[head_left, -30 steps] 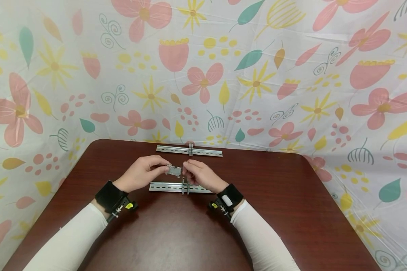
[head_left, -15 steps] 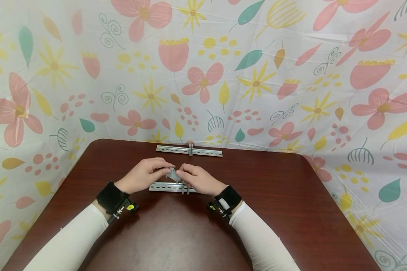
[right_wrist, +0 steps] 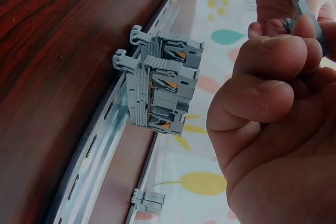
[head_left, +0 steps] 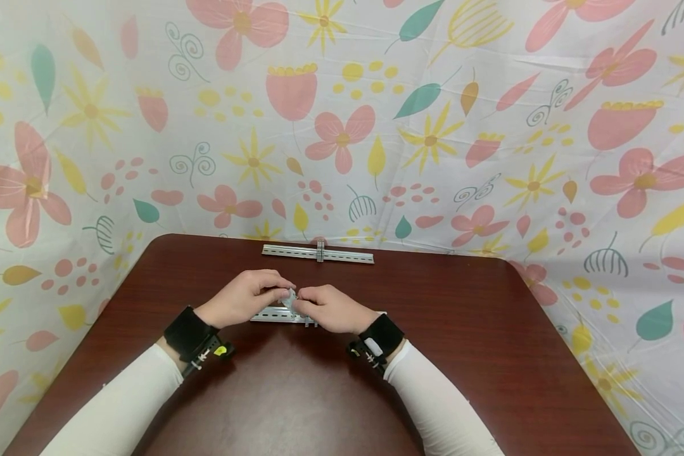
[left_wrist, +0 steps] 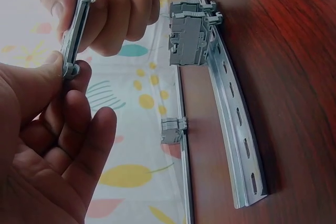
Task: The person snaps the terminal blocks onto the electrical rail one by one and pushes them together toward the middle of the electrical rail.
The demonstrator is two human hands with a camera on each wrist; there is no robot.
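A thin grey terminal block (head_left: 288,298) is held up between my two hands, tilted, above the near metal DIN rail (head_left: 269,314). Thumb and fingers of my left hand (head_left: 244,298) pinch one end of it. My right hand (head_left: 335,309) grips the other end with thumb and curled fingers. In the left wrist view the narrow edge of the held block (left_wrist: 79,30) shows; in the right wrist view fingers partly hide it. Two similar terminal blocks (left_wrist: 189,39) sit side by side on the near rail, seen in the right wrist view with orange parts inside.
Behind the hands, a second DIN rail (head_left: 350,256) lies near the table's back edge, carrying grey terminal blocks (head_left: 320,251) at its middle. The brown table (head_left: 462,354) ends at a floral curtain (head_left: 433,177).
My right hand, apart from the held block at first, has come left and gripped it. Both hands have shifted slightly toward me with the block, which has turned to a steeper tilt.
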